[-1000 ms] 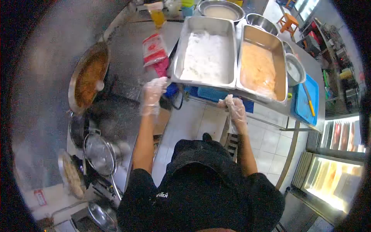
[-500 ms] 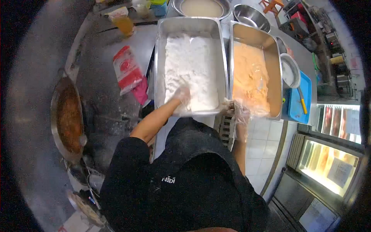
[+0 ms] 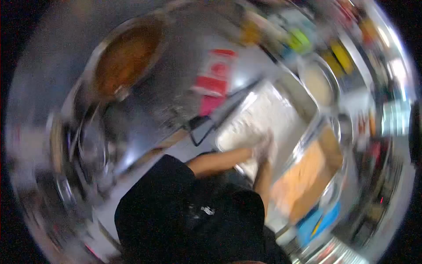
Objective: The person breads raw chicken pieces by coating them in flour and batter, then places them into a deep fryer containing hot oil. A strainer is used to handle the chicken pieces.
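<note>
A steel pan [image 3: 300, 97] of white flour-like powder [image 3: 246, 125] lies in front of me, blurred by motion. My left hand [image 3: 257, 152] and my right hand [image 3: 266, 145] are close together over its near part. They seem to touch or overlap. Their fingers are smeared, so I cannot make out whether they hold anything. Clear film, like a plastic glove, shows faintly on them. Just right of my hands stands a second steel pan [image 3: 330, 147] with an orange, wet-looking mass [image 3: 301, 176] in it.
A red-and-white packet [image 3: 216, 72] lies on the steel counter [image 3: 176, 53] to the left. Beyond it is a wok [image 3: 125, 57] of brown contents. A round bowl [image 3: 335, 81] of pale liquid stands behind the pans. At right is a blue tray [image 3: 314, 226] with a yellow-handled tool [image 3: 317, 225].
The view has swung round, so the pans now appear tilted and farther right. My right hand has left the orange pan's near corner and joined my left hand over the white powder.
</note>
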Motion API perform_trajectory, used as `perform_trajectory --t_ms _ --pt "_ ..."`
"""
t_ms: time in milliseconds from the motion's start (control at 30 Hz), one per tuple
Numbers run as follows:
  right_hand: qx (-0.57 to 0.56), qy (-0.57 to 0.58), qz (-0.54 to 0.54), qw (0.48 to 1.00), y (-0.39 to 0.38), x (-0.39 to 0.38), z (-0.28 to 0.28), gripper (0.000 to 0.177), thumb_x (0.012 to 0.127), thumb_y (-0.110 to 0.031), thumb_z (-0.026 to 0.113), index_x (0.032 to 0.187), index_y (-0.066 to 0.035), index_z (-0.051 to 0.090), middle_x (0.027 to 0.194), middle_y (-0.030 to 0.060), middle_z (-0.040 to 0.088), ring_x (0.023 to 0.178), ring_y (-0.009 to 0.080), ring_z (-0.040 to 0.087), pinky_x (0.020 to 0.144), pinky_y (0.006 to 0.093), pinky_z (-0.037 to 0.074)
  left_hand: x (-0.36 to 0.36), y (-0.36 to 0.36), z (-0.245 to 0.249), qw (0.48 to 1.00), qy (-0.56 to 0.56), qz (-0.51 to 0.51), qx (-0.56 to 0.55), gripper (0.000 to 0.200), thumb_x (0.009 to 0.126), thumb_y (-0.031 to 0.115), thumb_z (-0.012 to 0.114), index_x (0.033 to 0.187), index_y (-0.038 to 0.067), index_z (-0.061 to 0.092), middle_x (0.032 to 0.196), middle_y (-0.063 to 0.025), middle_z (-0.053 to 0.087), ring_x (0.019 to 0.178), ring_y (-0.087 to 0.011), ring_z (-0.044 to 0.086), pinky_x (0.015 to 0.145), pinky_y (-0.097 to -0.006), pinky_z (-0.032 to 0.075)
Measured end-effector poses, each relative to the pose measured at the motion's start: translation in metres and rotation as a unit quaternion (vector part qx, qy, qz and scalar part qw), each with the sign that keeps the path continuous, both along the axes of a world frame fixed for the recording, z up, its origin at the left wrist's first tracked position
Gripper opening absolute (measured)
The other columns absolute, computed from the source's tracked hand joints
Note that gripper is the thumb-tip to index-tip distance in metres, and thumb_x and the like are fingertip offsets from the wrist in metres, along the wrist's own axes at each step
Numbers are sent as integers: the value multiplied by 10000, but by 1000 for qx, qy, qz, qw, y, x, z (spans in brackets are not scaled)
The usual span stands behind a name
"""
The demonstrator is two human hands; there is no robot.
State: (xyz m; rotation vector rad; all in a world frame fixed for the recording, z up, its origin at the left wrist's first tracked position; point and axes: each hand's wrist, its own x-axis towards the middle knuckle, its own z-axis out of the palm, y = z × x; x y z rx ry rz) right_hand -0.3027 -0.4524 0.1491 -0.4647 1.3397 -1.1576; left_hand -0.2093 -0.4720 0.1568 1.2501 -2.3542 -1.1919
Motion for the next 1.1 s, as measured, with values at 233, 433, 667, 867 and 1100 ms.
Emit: perform_trajectory --t_ms 233,433,667,867,1100 --pt "-10 11 212 977 30 0 15 453 904 -323 373 1243 -26 420 1203 133 466 1057 212 473 908 294 377 4 48 58 947 120 294 43 577 797 531 448 879 -32 543 770 -191 581 749 -271 567 662 -388 435" --pt "-128 102 250 954 34 2 58 453 906 -316 370 1255 -28 400 1223 157 441 1083 246 455 918 331 373 39 125 96 867 142 474 59 622 780 589 443 757 -14 594 690 -186 582 676 -273 572 582 -402 436" --pt "-247 95 372 890 84 89 122 455 908 -307 366 1268 -31 375 1247 185 411 1113 287 433 929 374 368 79 226 88 766 -298 437 -364 251 850 193 410 967 24 554 699 -139 566 621 -241 547 557 -337 446" --pt "-227 -55 578 782 200 314 133 457 909 -300 363 1280 -33 355 1267 209 386 1139 321 414 939 411 363 197 354 80 830 105 538 -108 274 874 201 419 1077 40 506 784 -113 583 720 -217 560 619 -347 454" --pt "-106 -277 697 653 358 642 114 317 849 -259 453 1075 -37 465 914 146 546 892 268 542 846 448 443 337 642 -108 622 -137 729 -250 291 825 272 496 1020 75 583 855 -170 585 879 -292 555 840 -428 402"
